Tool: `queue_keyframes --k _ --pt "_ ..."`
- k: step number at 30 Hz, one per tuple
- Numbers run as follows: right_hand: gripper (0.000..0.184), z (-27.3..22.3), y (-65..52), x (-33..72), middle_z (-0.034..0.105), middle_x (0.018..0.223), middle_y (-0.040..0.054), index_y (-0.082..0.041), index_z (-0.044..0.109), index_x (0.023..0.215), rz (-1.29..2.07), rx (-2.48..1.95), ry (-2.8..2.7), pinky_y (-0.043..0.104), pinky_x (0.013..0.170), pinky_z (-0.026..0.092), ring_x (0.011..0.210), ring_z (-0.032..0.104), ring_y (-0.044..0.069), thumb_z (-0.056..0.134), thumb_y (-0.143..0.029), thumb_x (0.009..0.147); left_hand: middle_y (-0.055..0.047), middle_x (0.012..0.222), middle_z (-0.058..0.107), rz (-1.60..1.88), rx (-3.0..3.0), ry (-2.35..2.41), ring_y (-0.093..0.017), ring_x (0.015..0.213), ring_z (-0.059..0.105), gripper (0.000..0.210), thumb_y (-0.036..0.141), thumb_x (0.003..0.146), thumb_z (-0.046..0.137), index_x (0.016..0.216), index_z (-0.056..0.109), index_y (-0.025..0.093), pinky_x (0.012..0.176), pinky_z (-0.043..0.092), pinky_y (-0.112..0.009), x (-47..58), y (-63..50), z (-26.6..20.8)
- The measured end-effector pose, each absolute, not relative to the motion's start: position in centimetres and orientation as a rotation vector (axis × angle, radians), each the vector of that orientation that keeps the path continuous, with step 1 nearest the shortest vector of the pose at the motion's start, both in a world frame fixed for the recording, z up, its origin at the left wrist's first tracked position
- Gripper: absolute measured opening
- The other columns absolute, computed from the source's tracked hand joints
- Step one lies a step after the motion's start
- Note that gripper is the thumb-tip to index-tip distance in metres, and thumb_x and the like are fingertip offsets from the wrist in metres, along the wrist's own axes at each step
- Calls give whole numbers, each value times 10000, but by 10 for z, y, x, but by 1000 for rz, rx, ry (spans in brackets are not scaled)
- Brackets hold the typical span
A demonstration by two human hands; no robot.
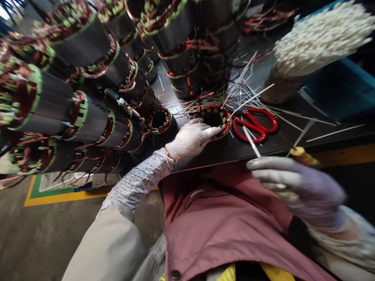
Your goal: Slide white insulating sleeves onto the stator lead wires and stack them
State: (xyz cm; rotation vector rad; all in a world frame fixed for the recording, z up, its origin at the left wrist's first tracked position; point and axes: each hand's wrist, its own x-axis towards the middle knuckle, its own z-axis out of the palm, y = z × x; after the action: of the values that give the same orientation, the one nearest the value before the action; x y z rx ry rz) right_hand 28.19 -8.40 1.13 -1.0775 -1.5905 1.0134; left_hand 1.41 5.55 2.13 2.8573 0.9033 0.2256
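Working partway around a wound core (215,109)

We see the wound core upright near the front edge of the dark bench (205,157), its reddish windings already seated around the rim. Our left hand (187,140), in a white knit glove, lies over the near side, one finger stretched along the rim and the others bent; whether they truly grip, we cannot tell. Our right hand (288,183) stands apart from the core, its fingers closed narrowly on a slim white rod (251,141).

We judge this core unfinished: the rod is clear of it, and loose pale strips (243,93) lie scattered behind, one reaching to its edge. How much of the rim is done, we cannot tell. Just beside the core lie red-handled scissors (255,125), in neither hand. A yellow-handled tool (304,156) shows beyond our right knuckles; we cannot tell whether they touch it.

A second core (159,120) stands to the left, beside stacks of wound cores (96,113). Plenty of supply seems left: a thick bundle of white sticks (325,43) stands upright beside a blue bin (345,88).
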Motion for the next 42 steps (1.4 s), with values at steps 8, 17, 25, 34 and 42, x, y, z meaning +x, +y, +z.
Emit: queue_keyframes --k 8,17,25,34,42 --pt "182 -17 -89 247 807 1025 36 -297 797 982 990 -916 -1682 322 885 673 1024 777 216 617 -289 957 -93 1224 773 244 2853 911 -207 1136 721 399 220 1024 500 1396 646 212 1108 469 -407 15 56 19" --pt "171 -22 -75 242 809 1014 5 -309 791 1009 1036 -924 -1549 272 843 671 942 787 179 646 -244 945 -94 1215 776 254 2856 914 -208 1126 726 388 218 1015 530 1382 655 209 1131 466 -420 15 56 20" --pt "326 -16 -82 249 805 1032 -14 -350 771 1096 911 -799 -1701 296 902 665 968 785 184 633 -116 916 -99 1215 773 259 2846 894 -206 1134 721 381 235 1026 521 1383 650 201 1122 464 -414 15 57 20" --pt "384 -46 -82 245 803 1065 -5 -324 756 1200 794 -886 -1656 240 925 649 1014 776 167 631 -91 922 -91 1202 781 320 2851 866 -213 1111 732 382 224 1013 529 1371 659 198 1112 470 -413 13 60 15" --pt "376 -45 -80 238 801 1064 -24 -339 772 1168 818 -916 -1592 238 897 660 969 783 158 635 -89 923 -97 1194 780 332 2824 851 -215 1106 728 388 229 1005 534 1371 662 205 1112 467 -416 12 62 13"
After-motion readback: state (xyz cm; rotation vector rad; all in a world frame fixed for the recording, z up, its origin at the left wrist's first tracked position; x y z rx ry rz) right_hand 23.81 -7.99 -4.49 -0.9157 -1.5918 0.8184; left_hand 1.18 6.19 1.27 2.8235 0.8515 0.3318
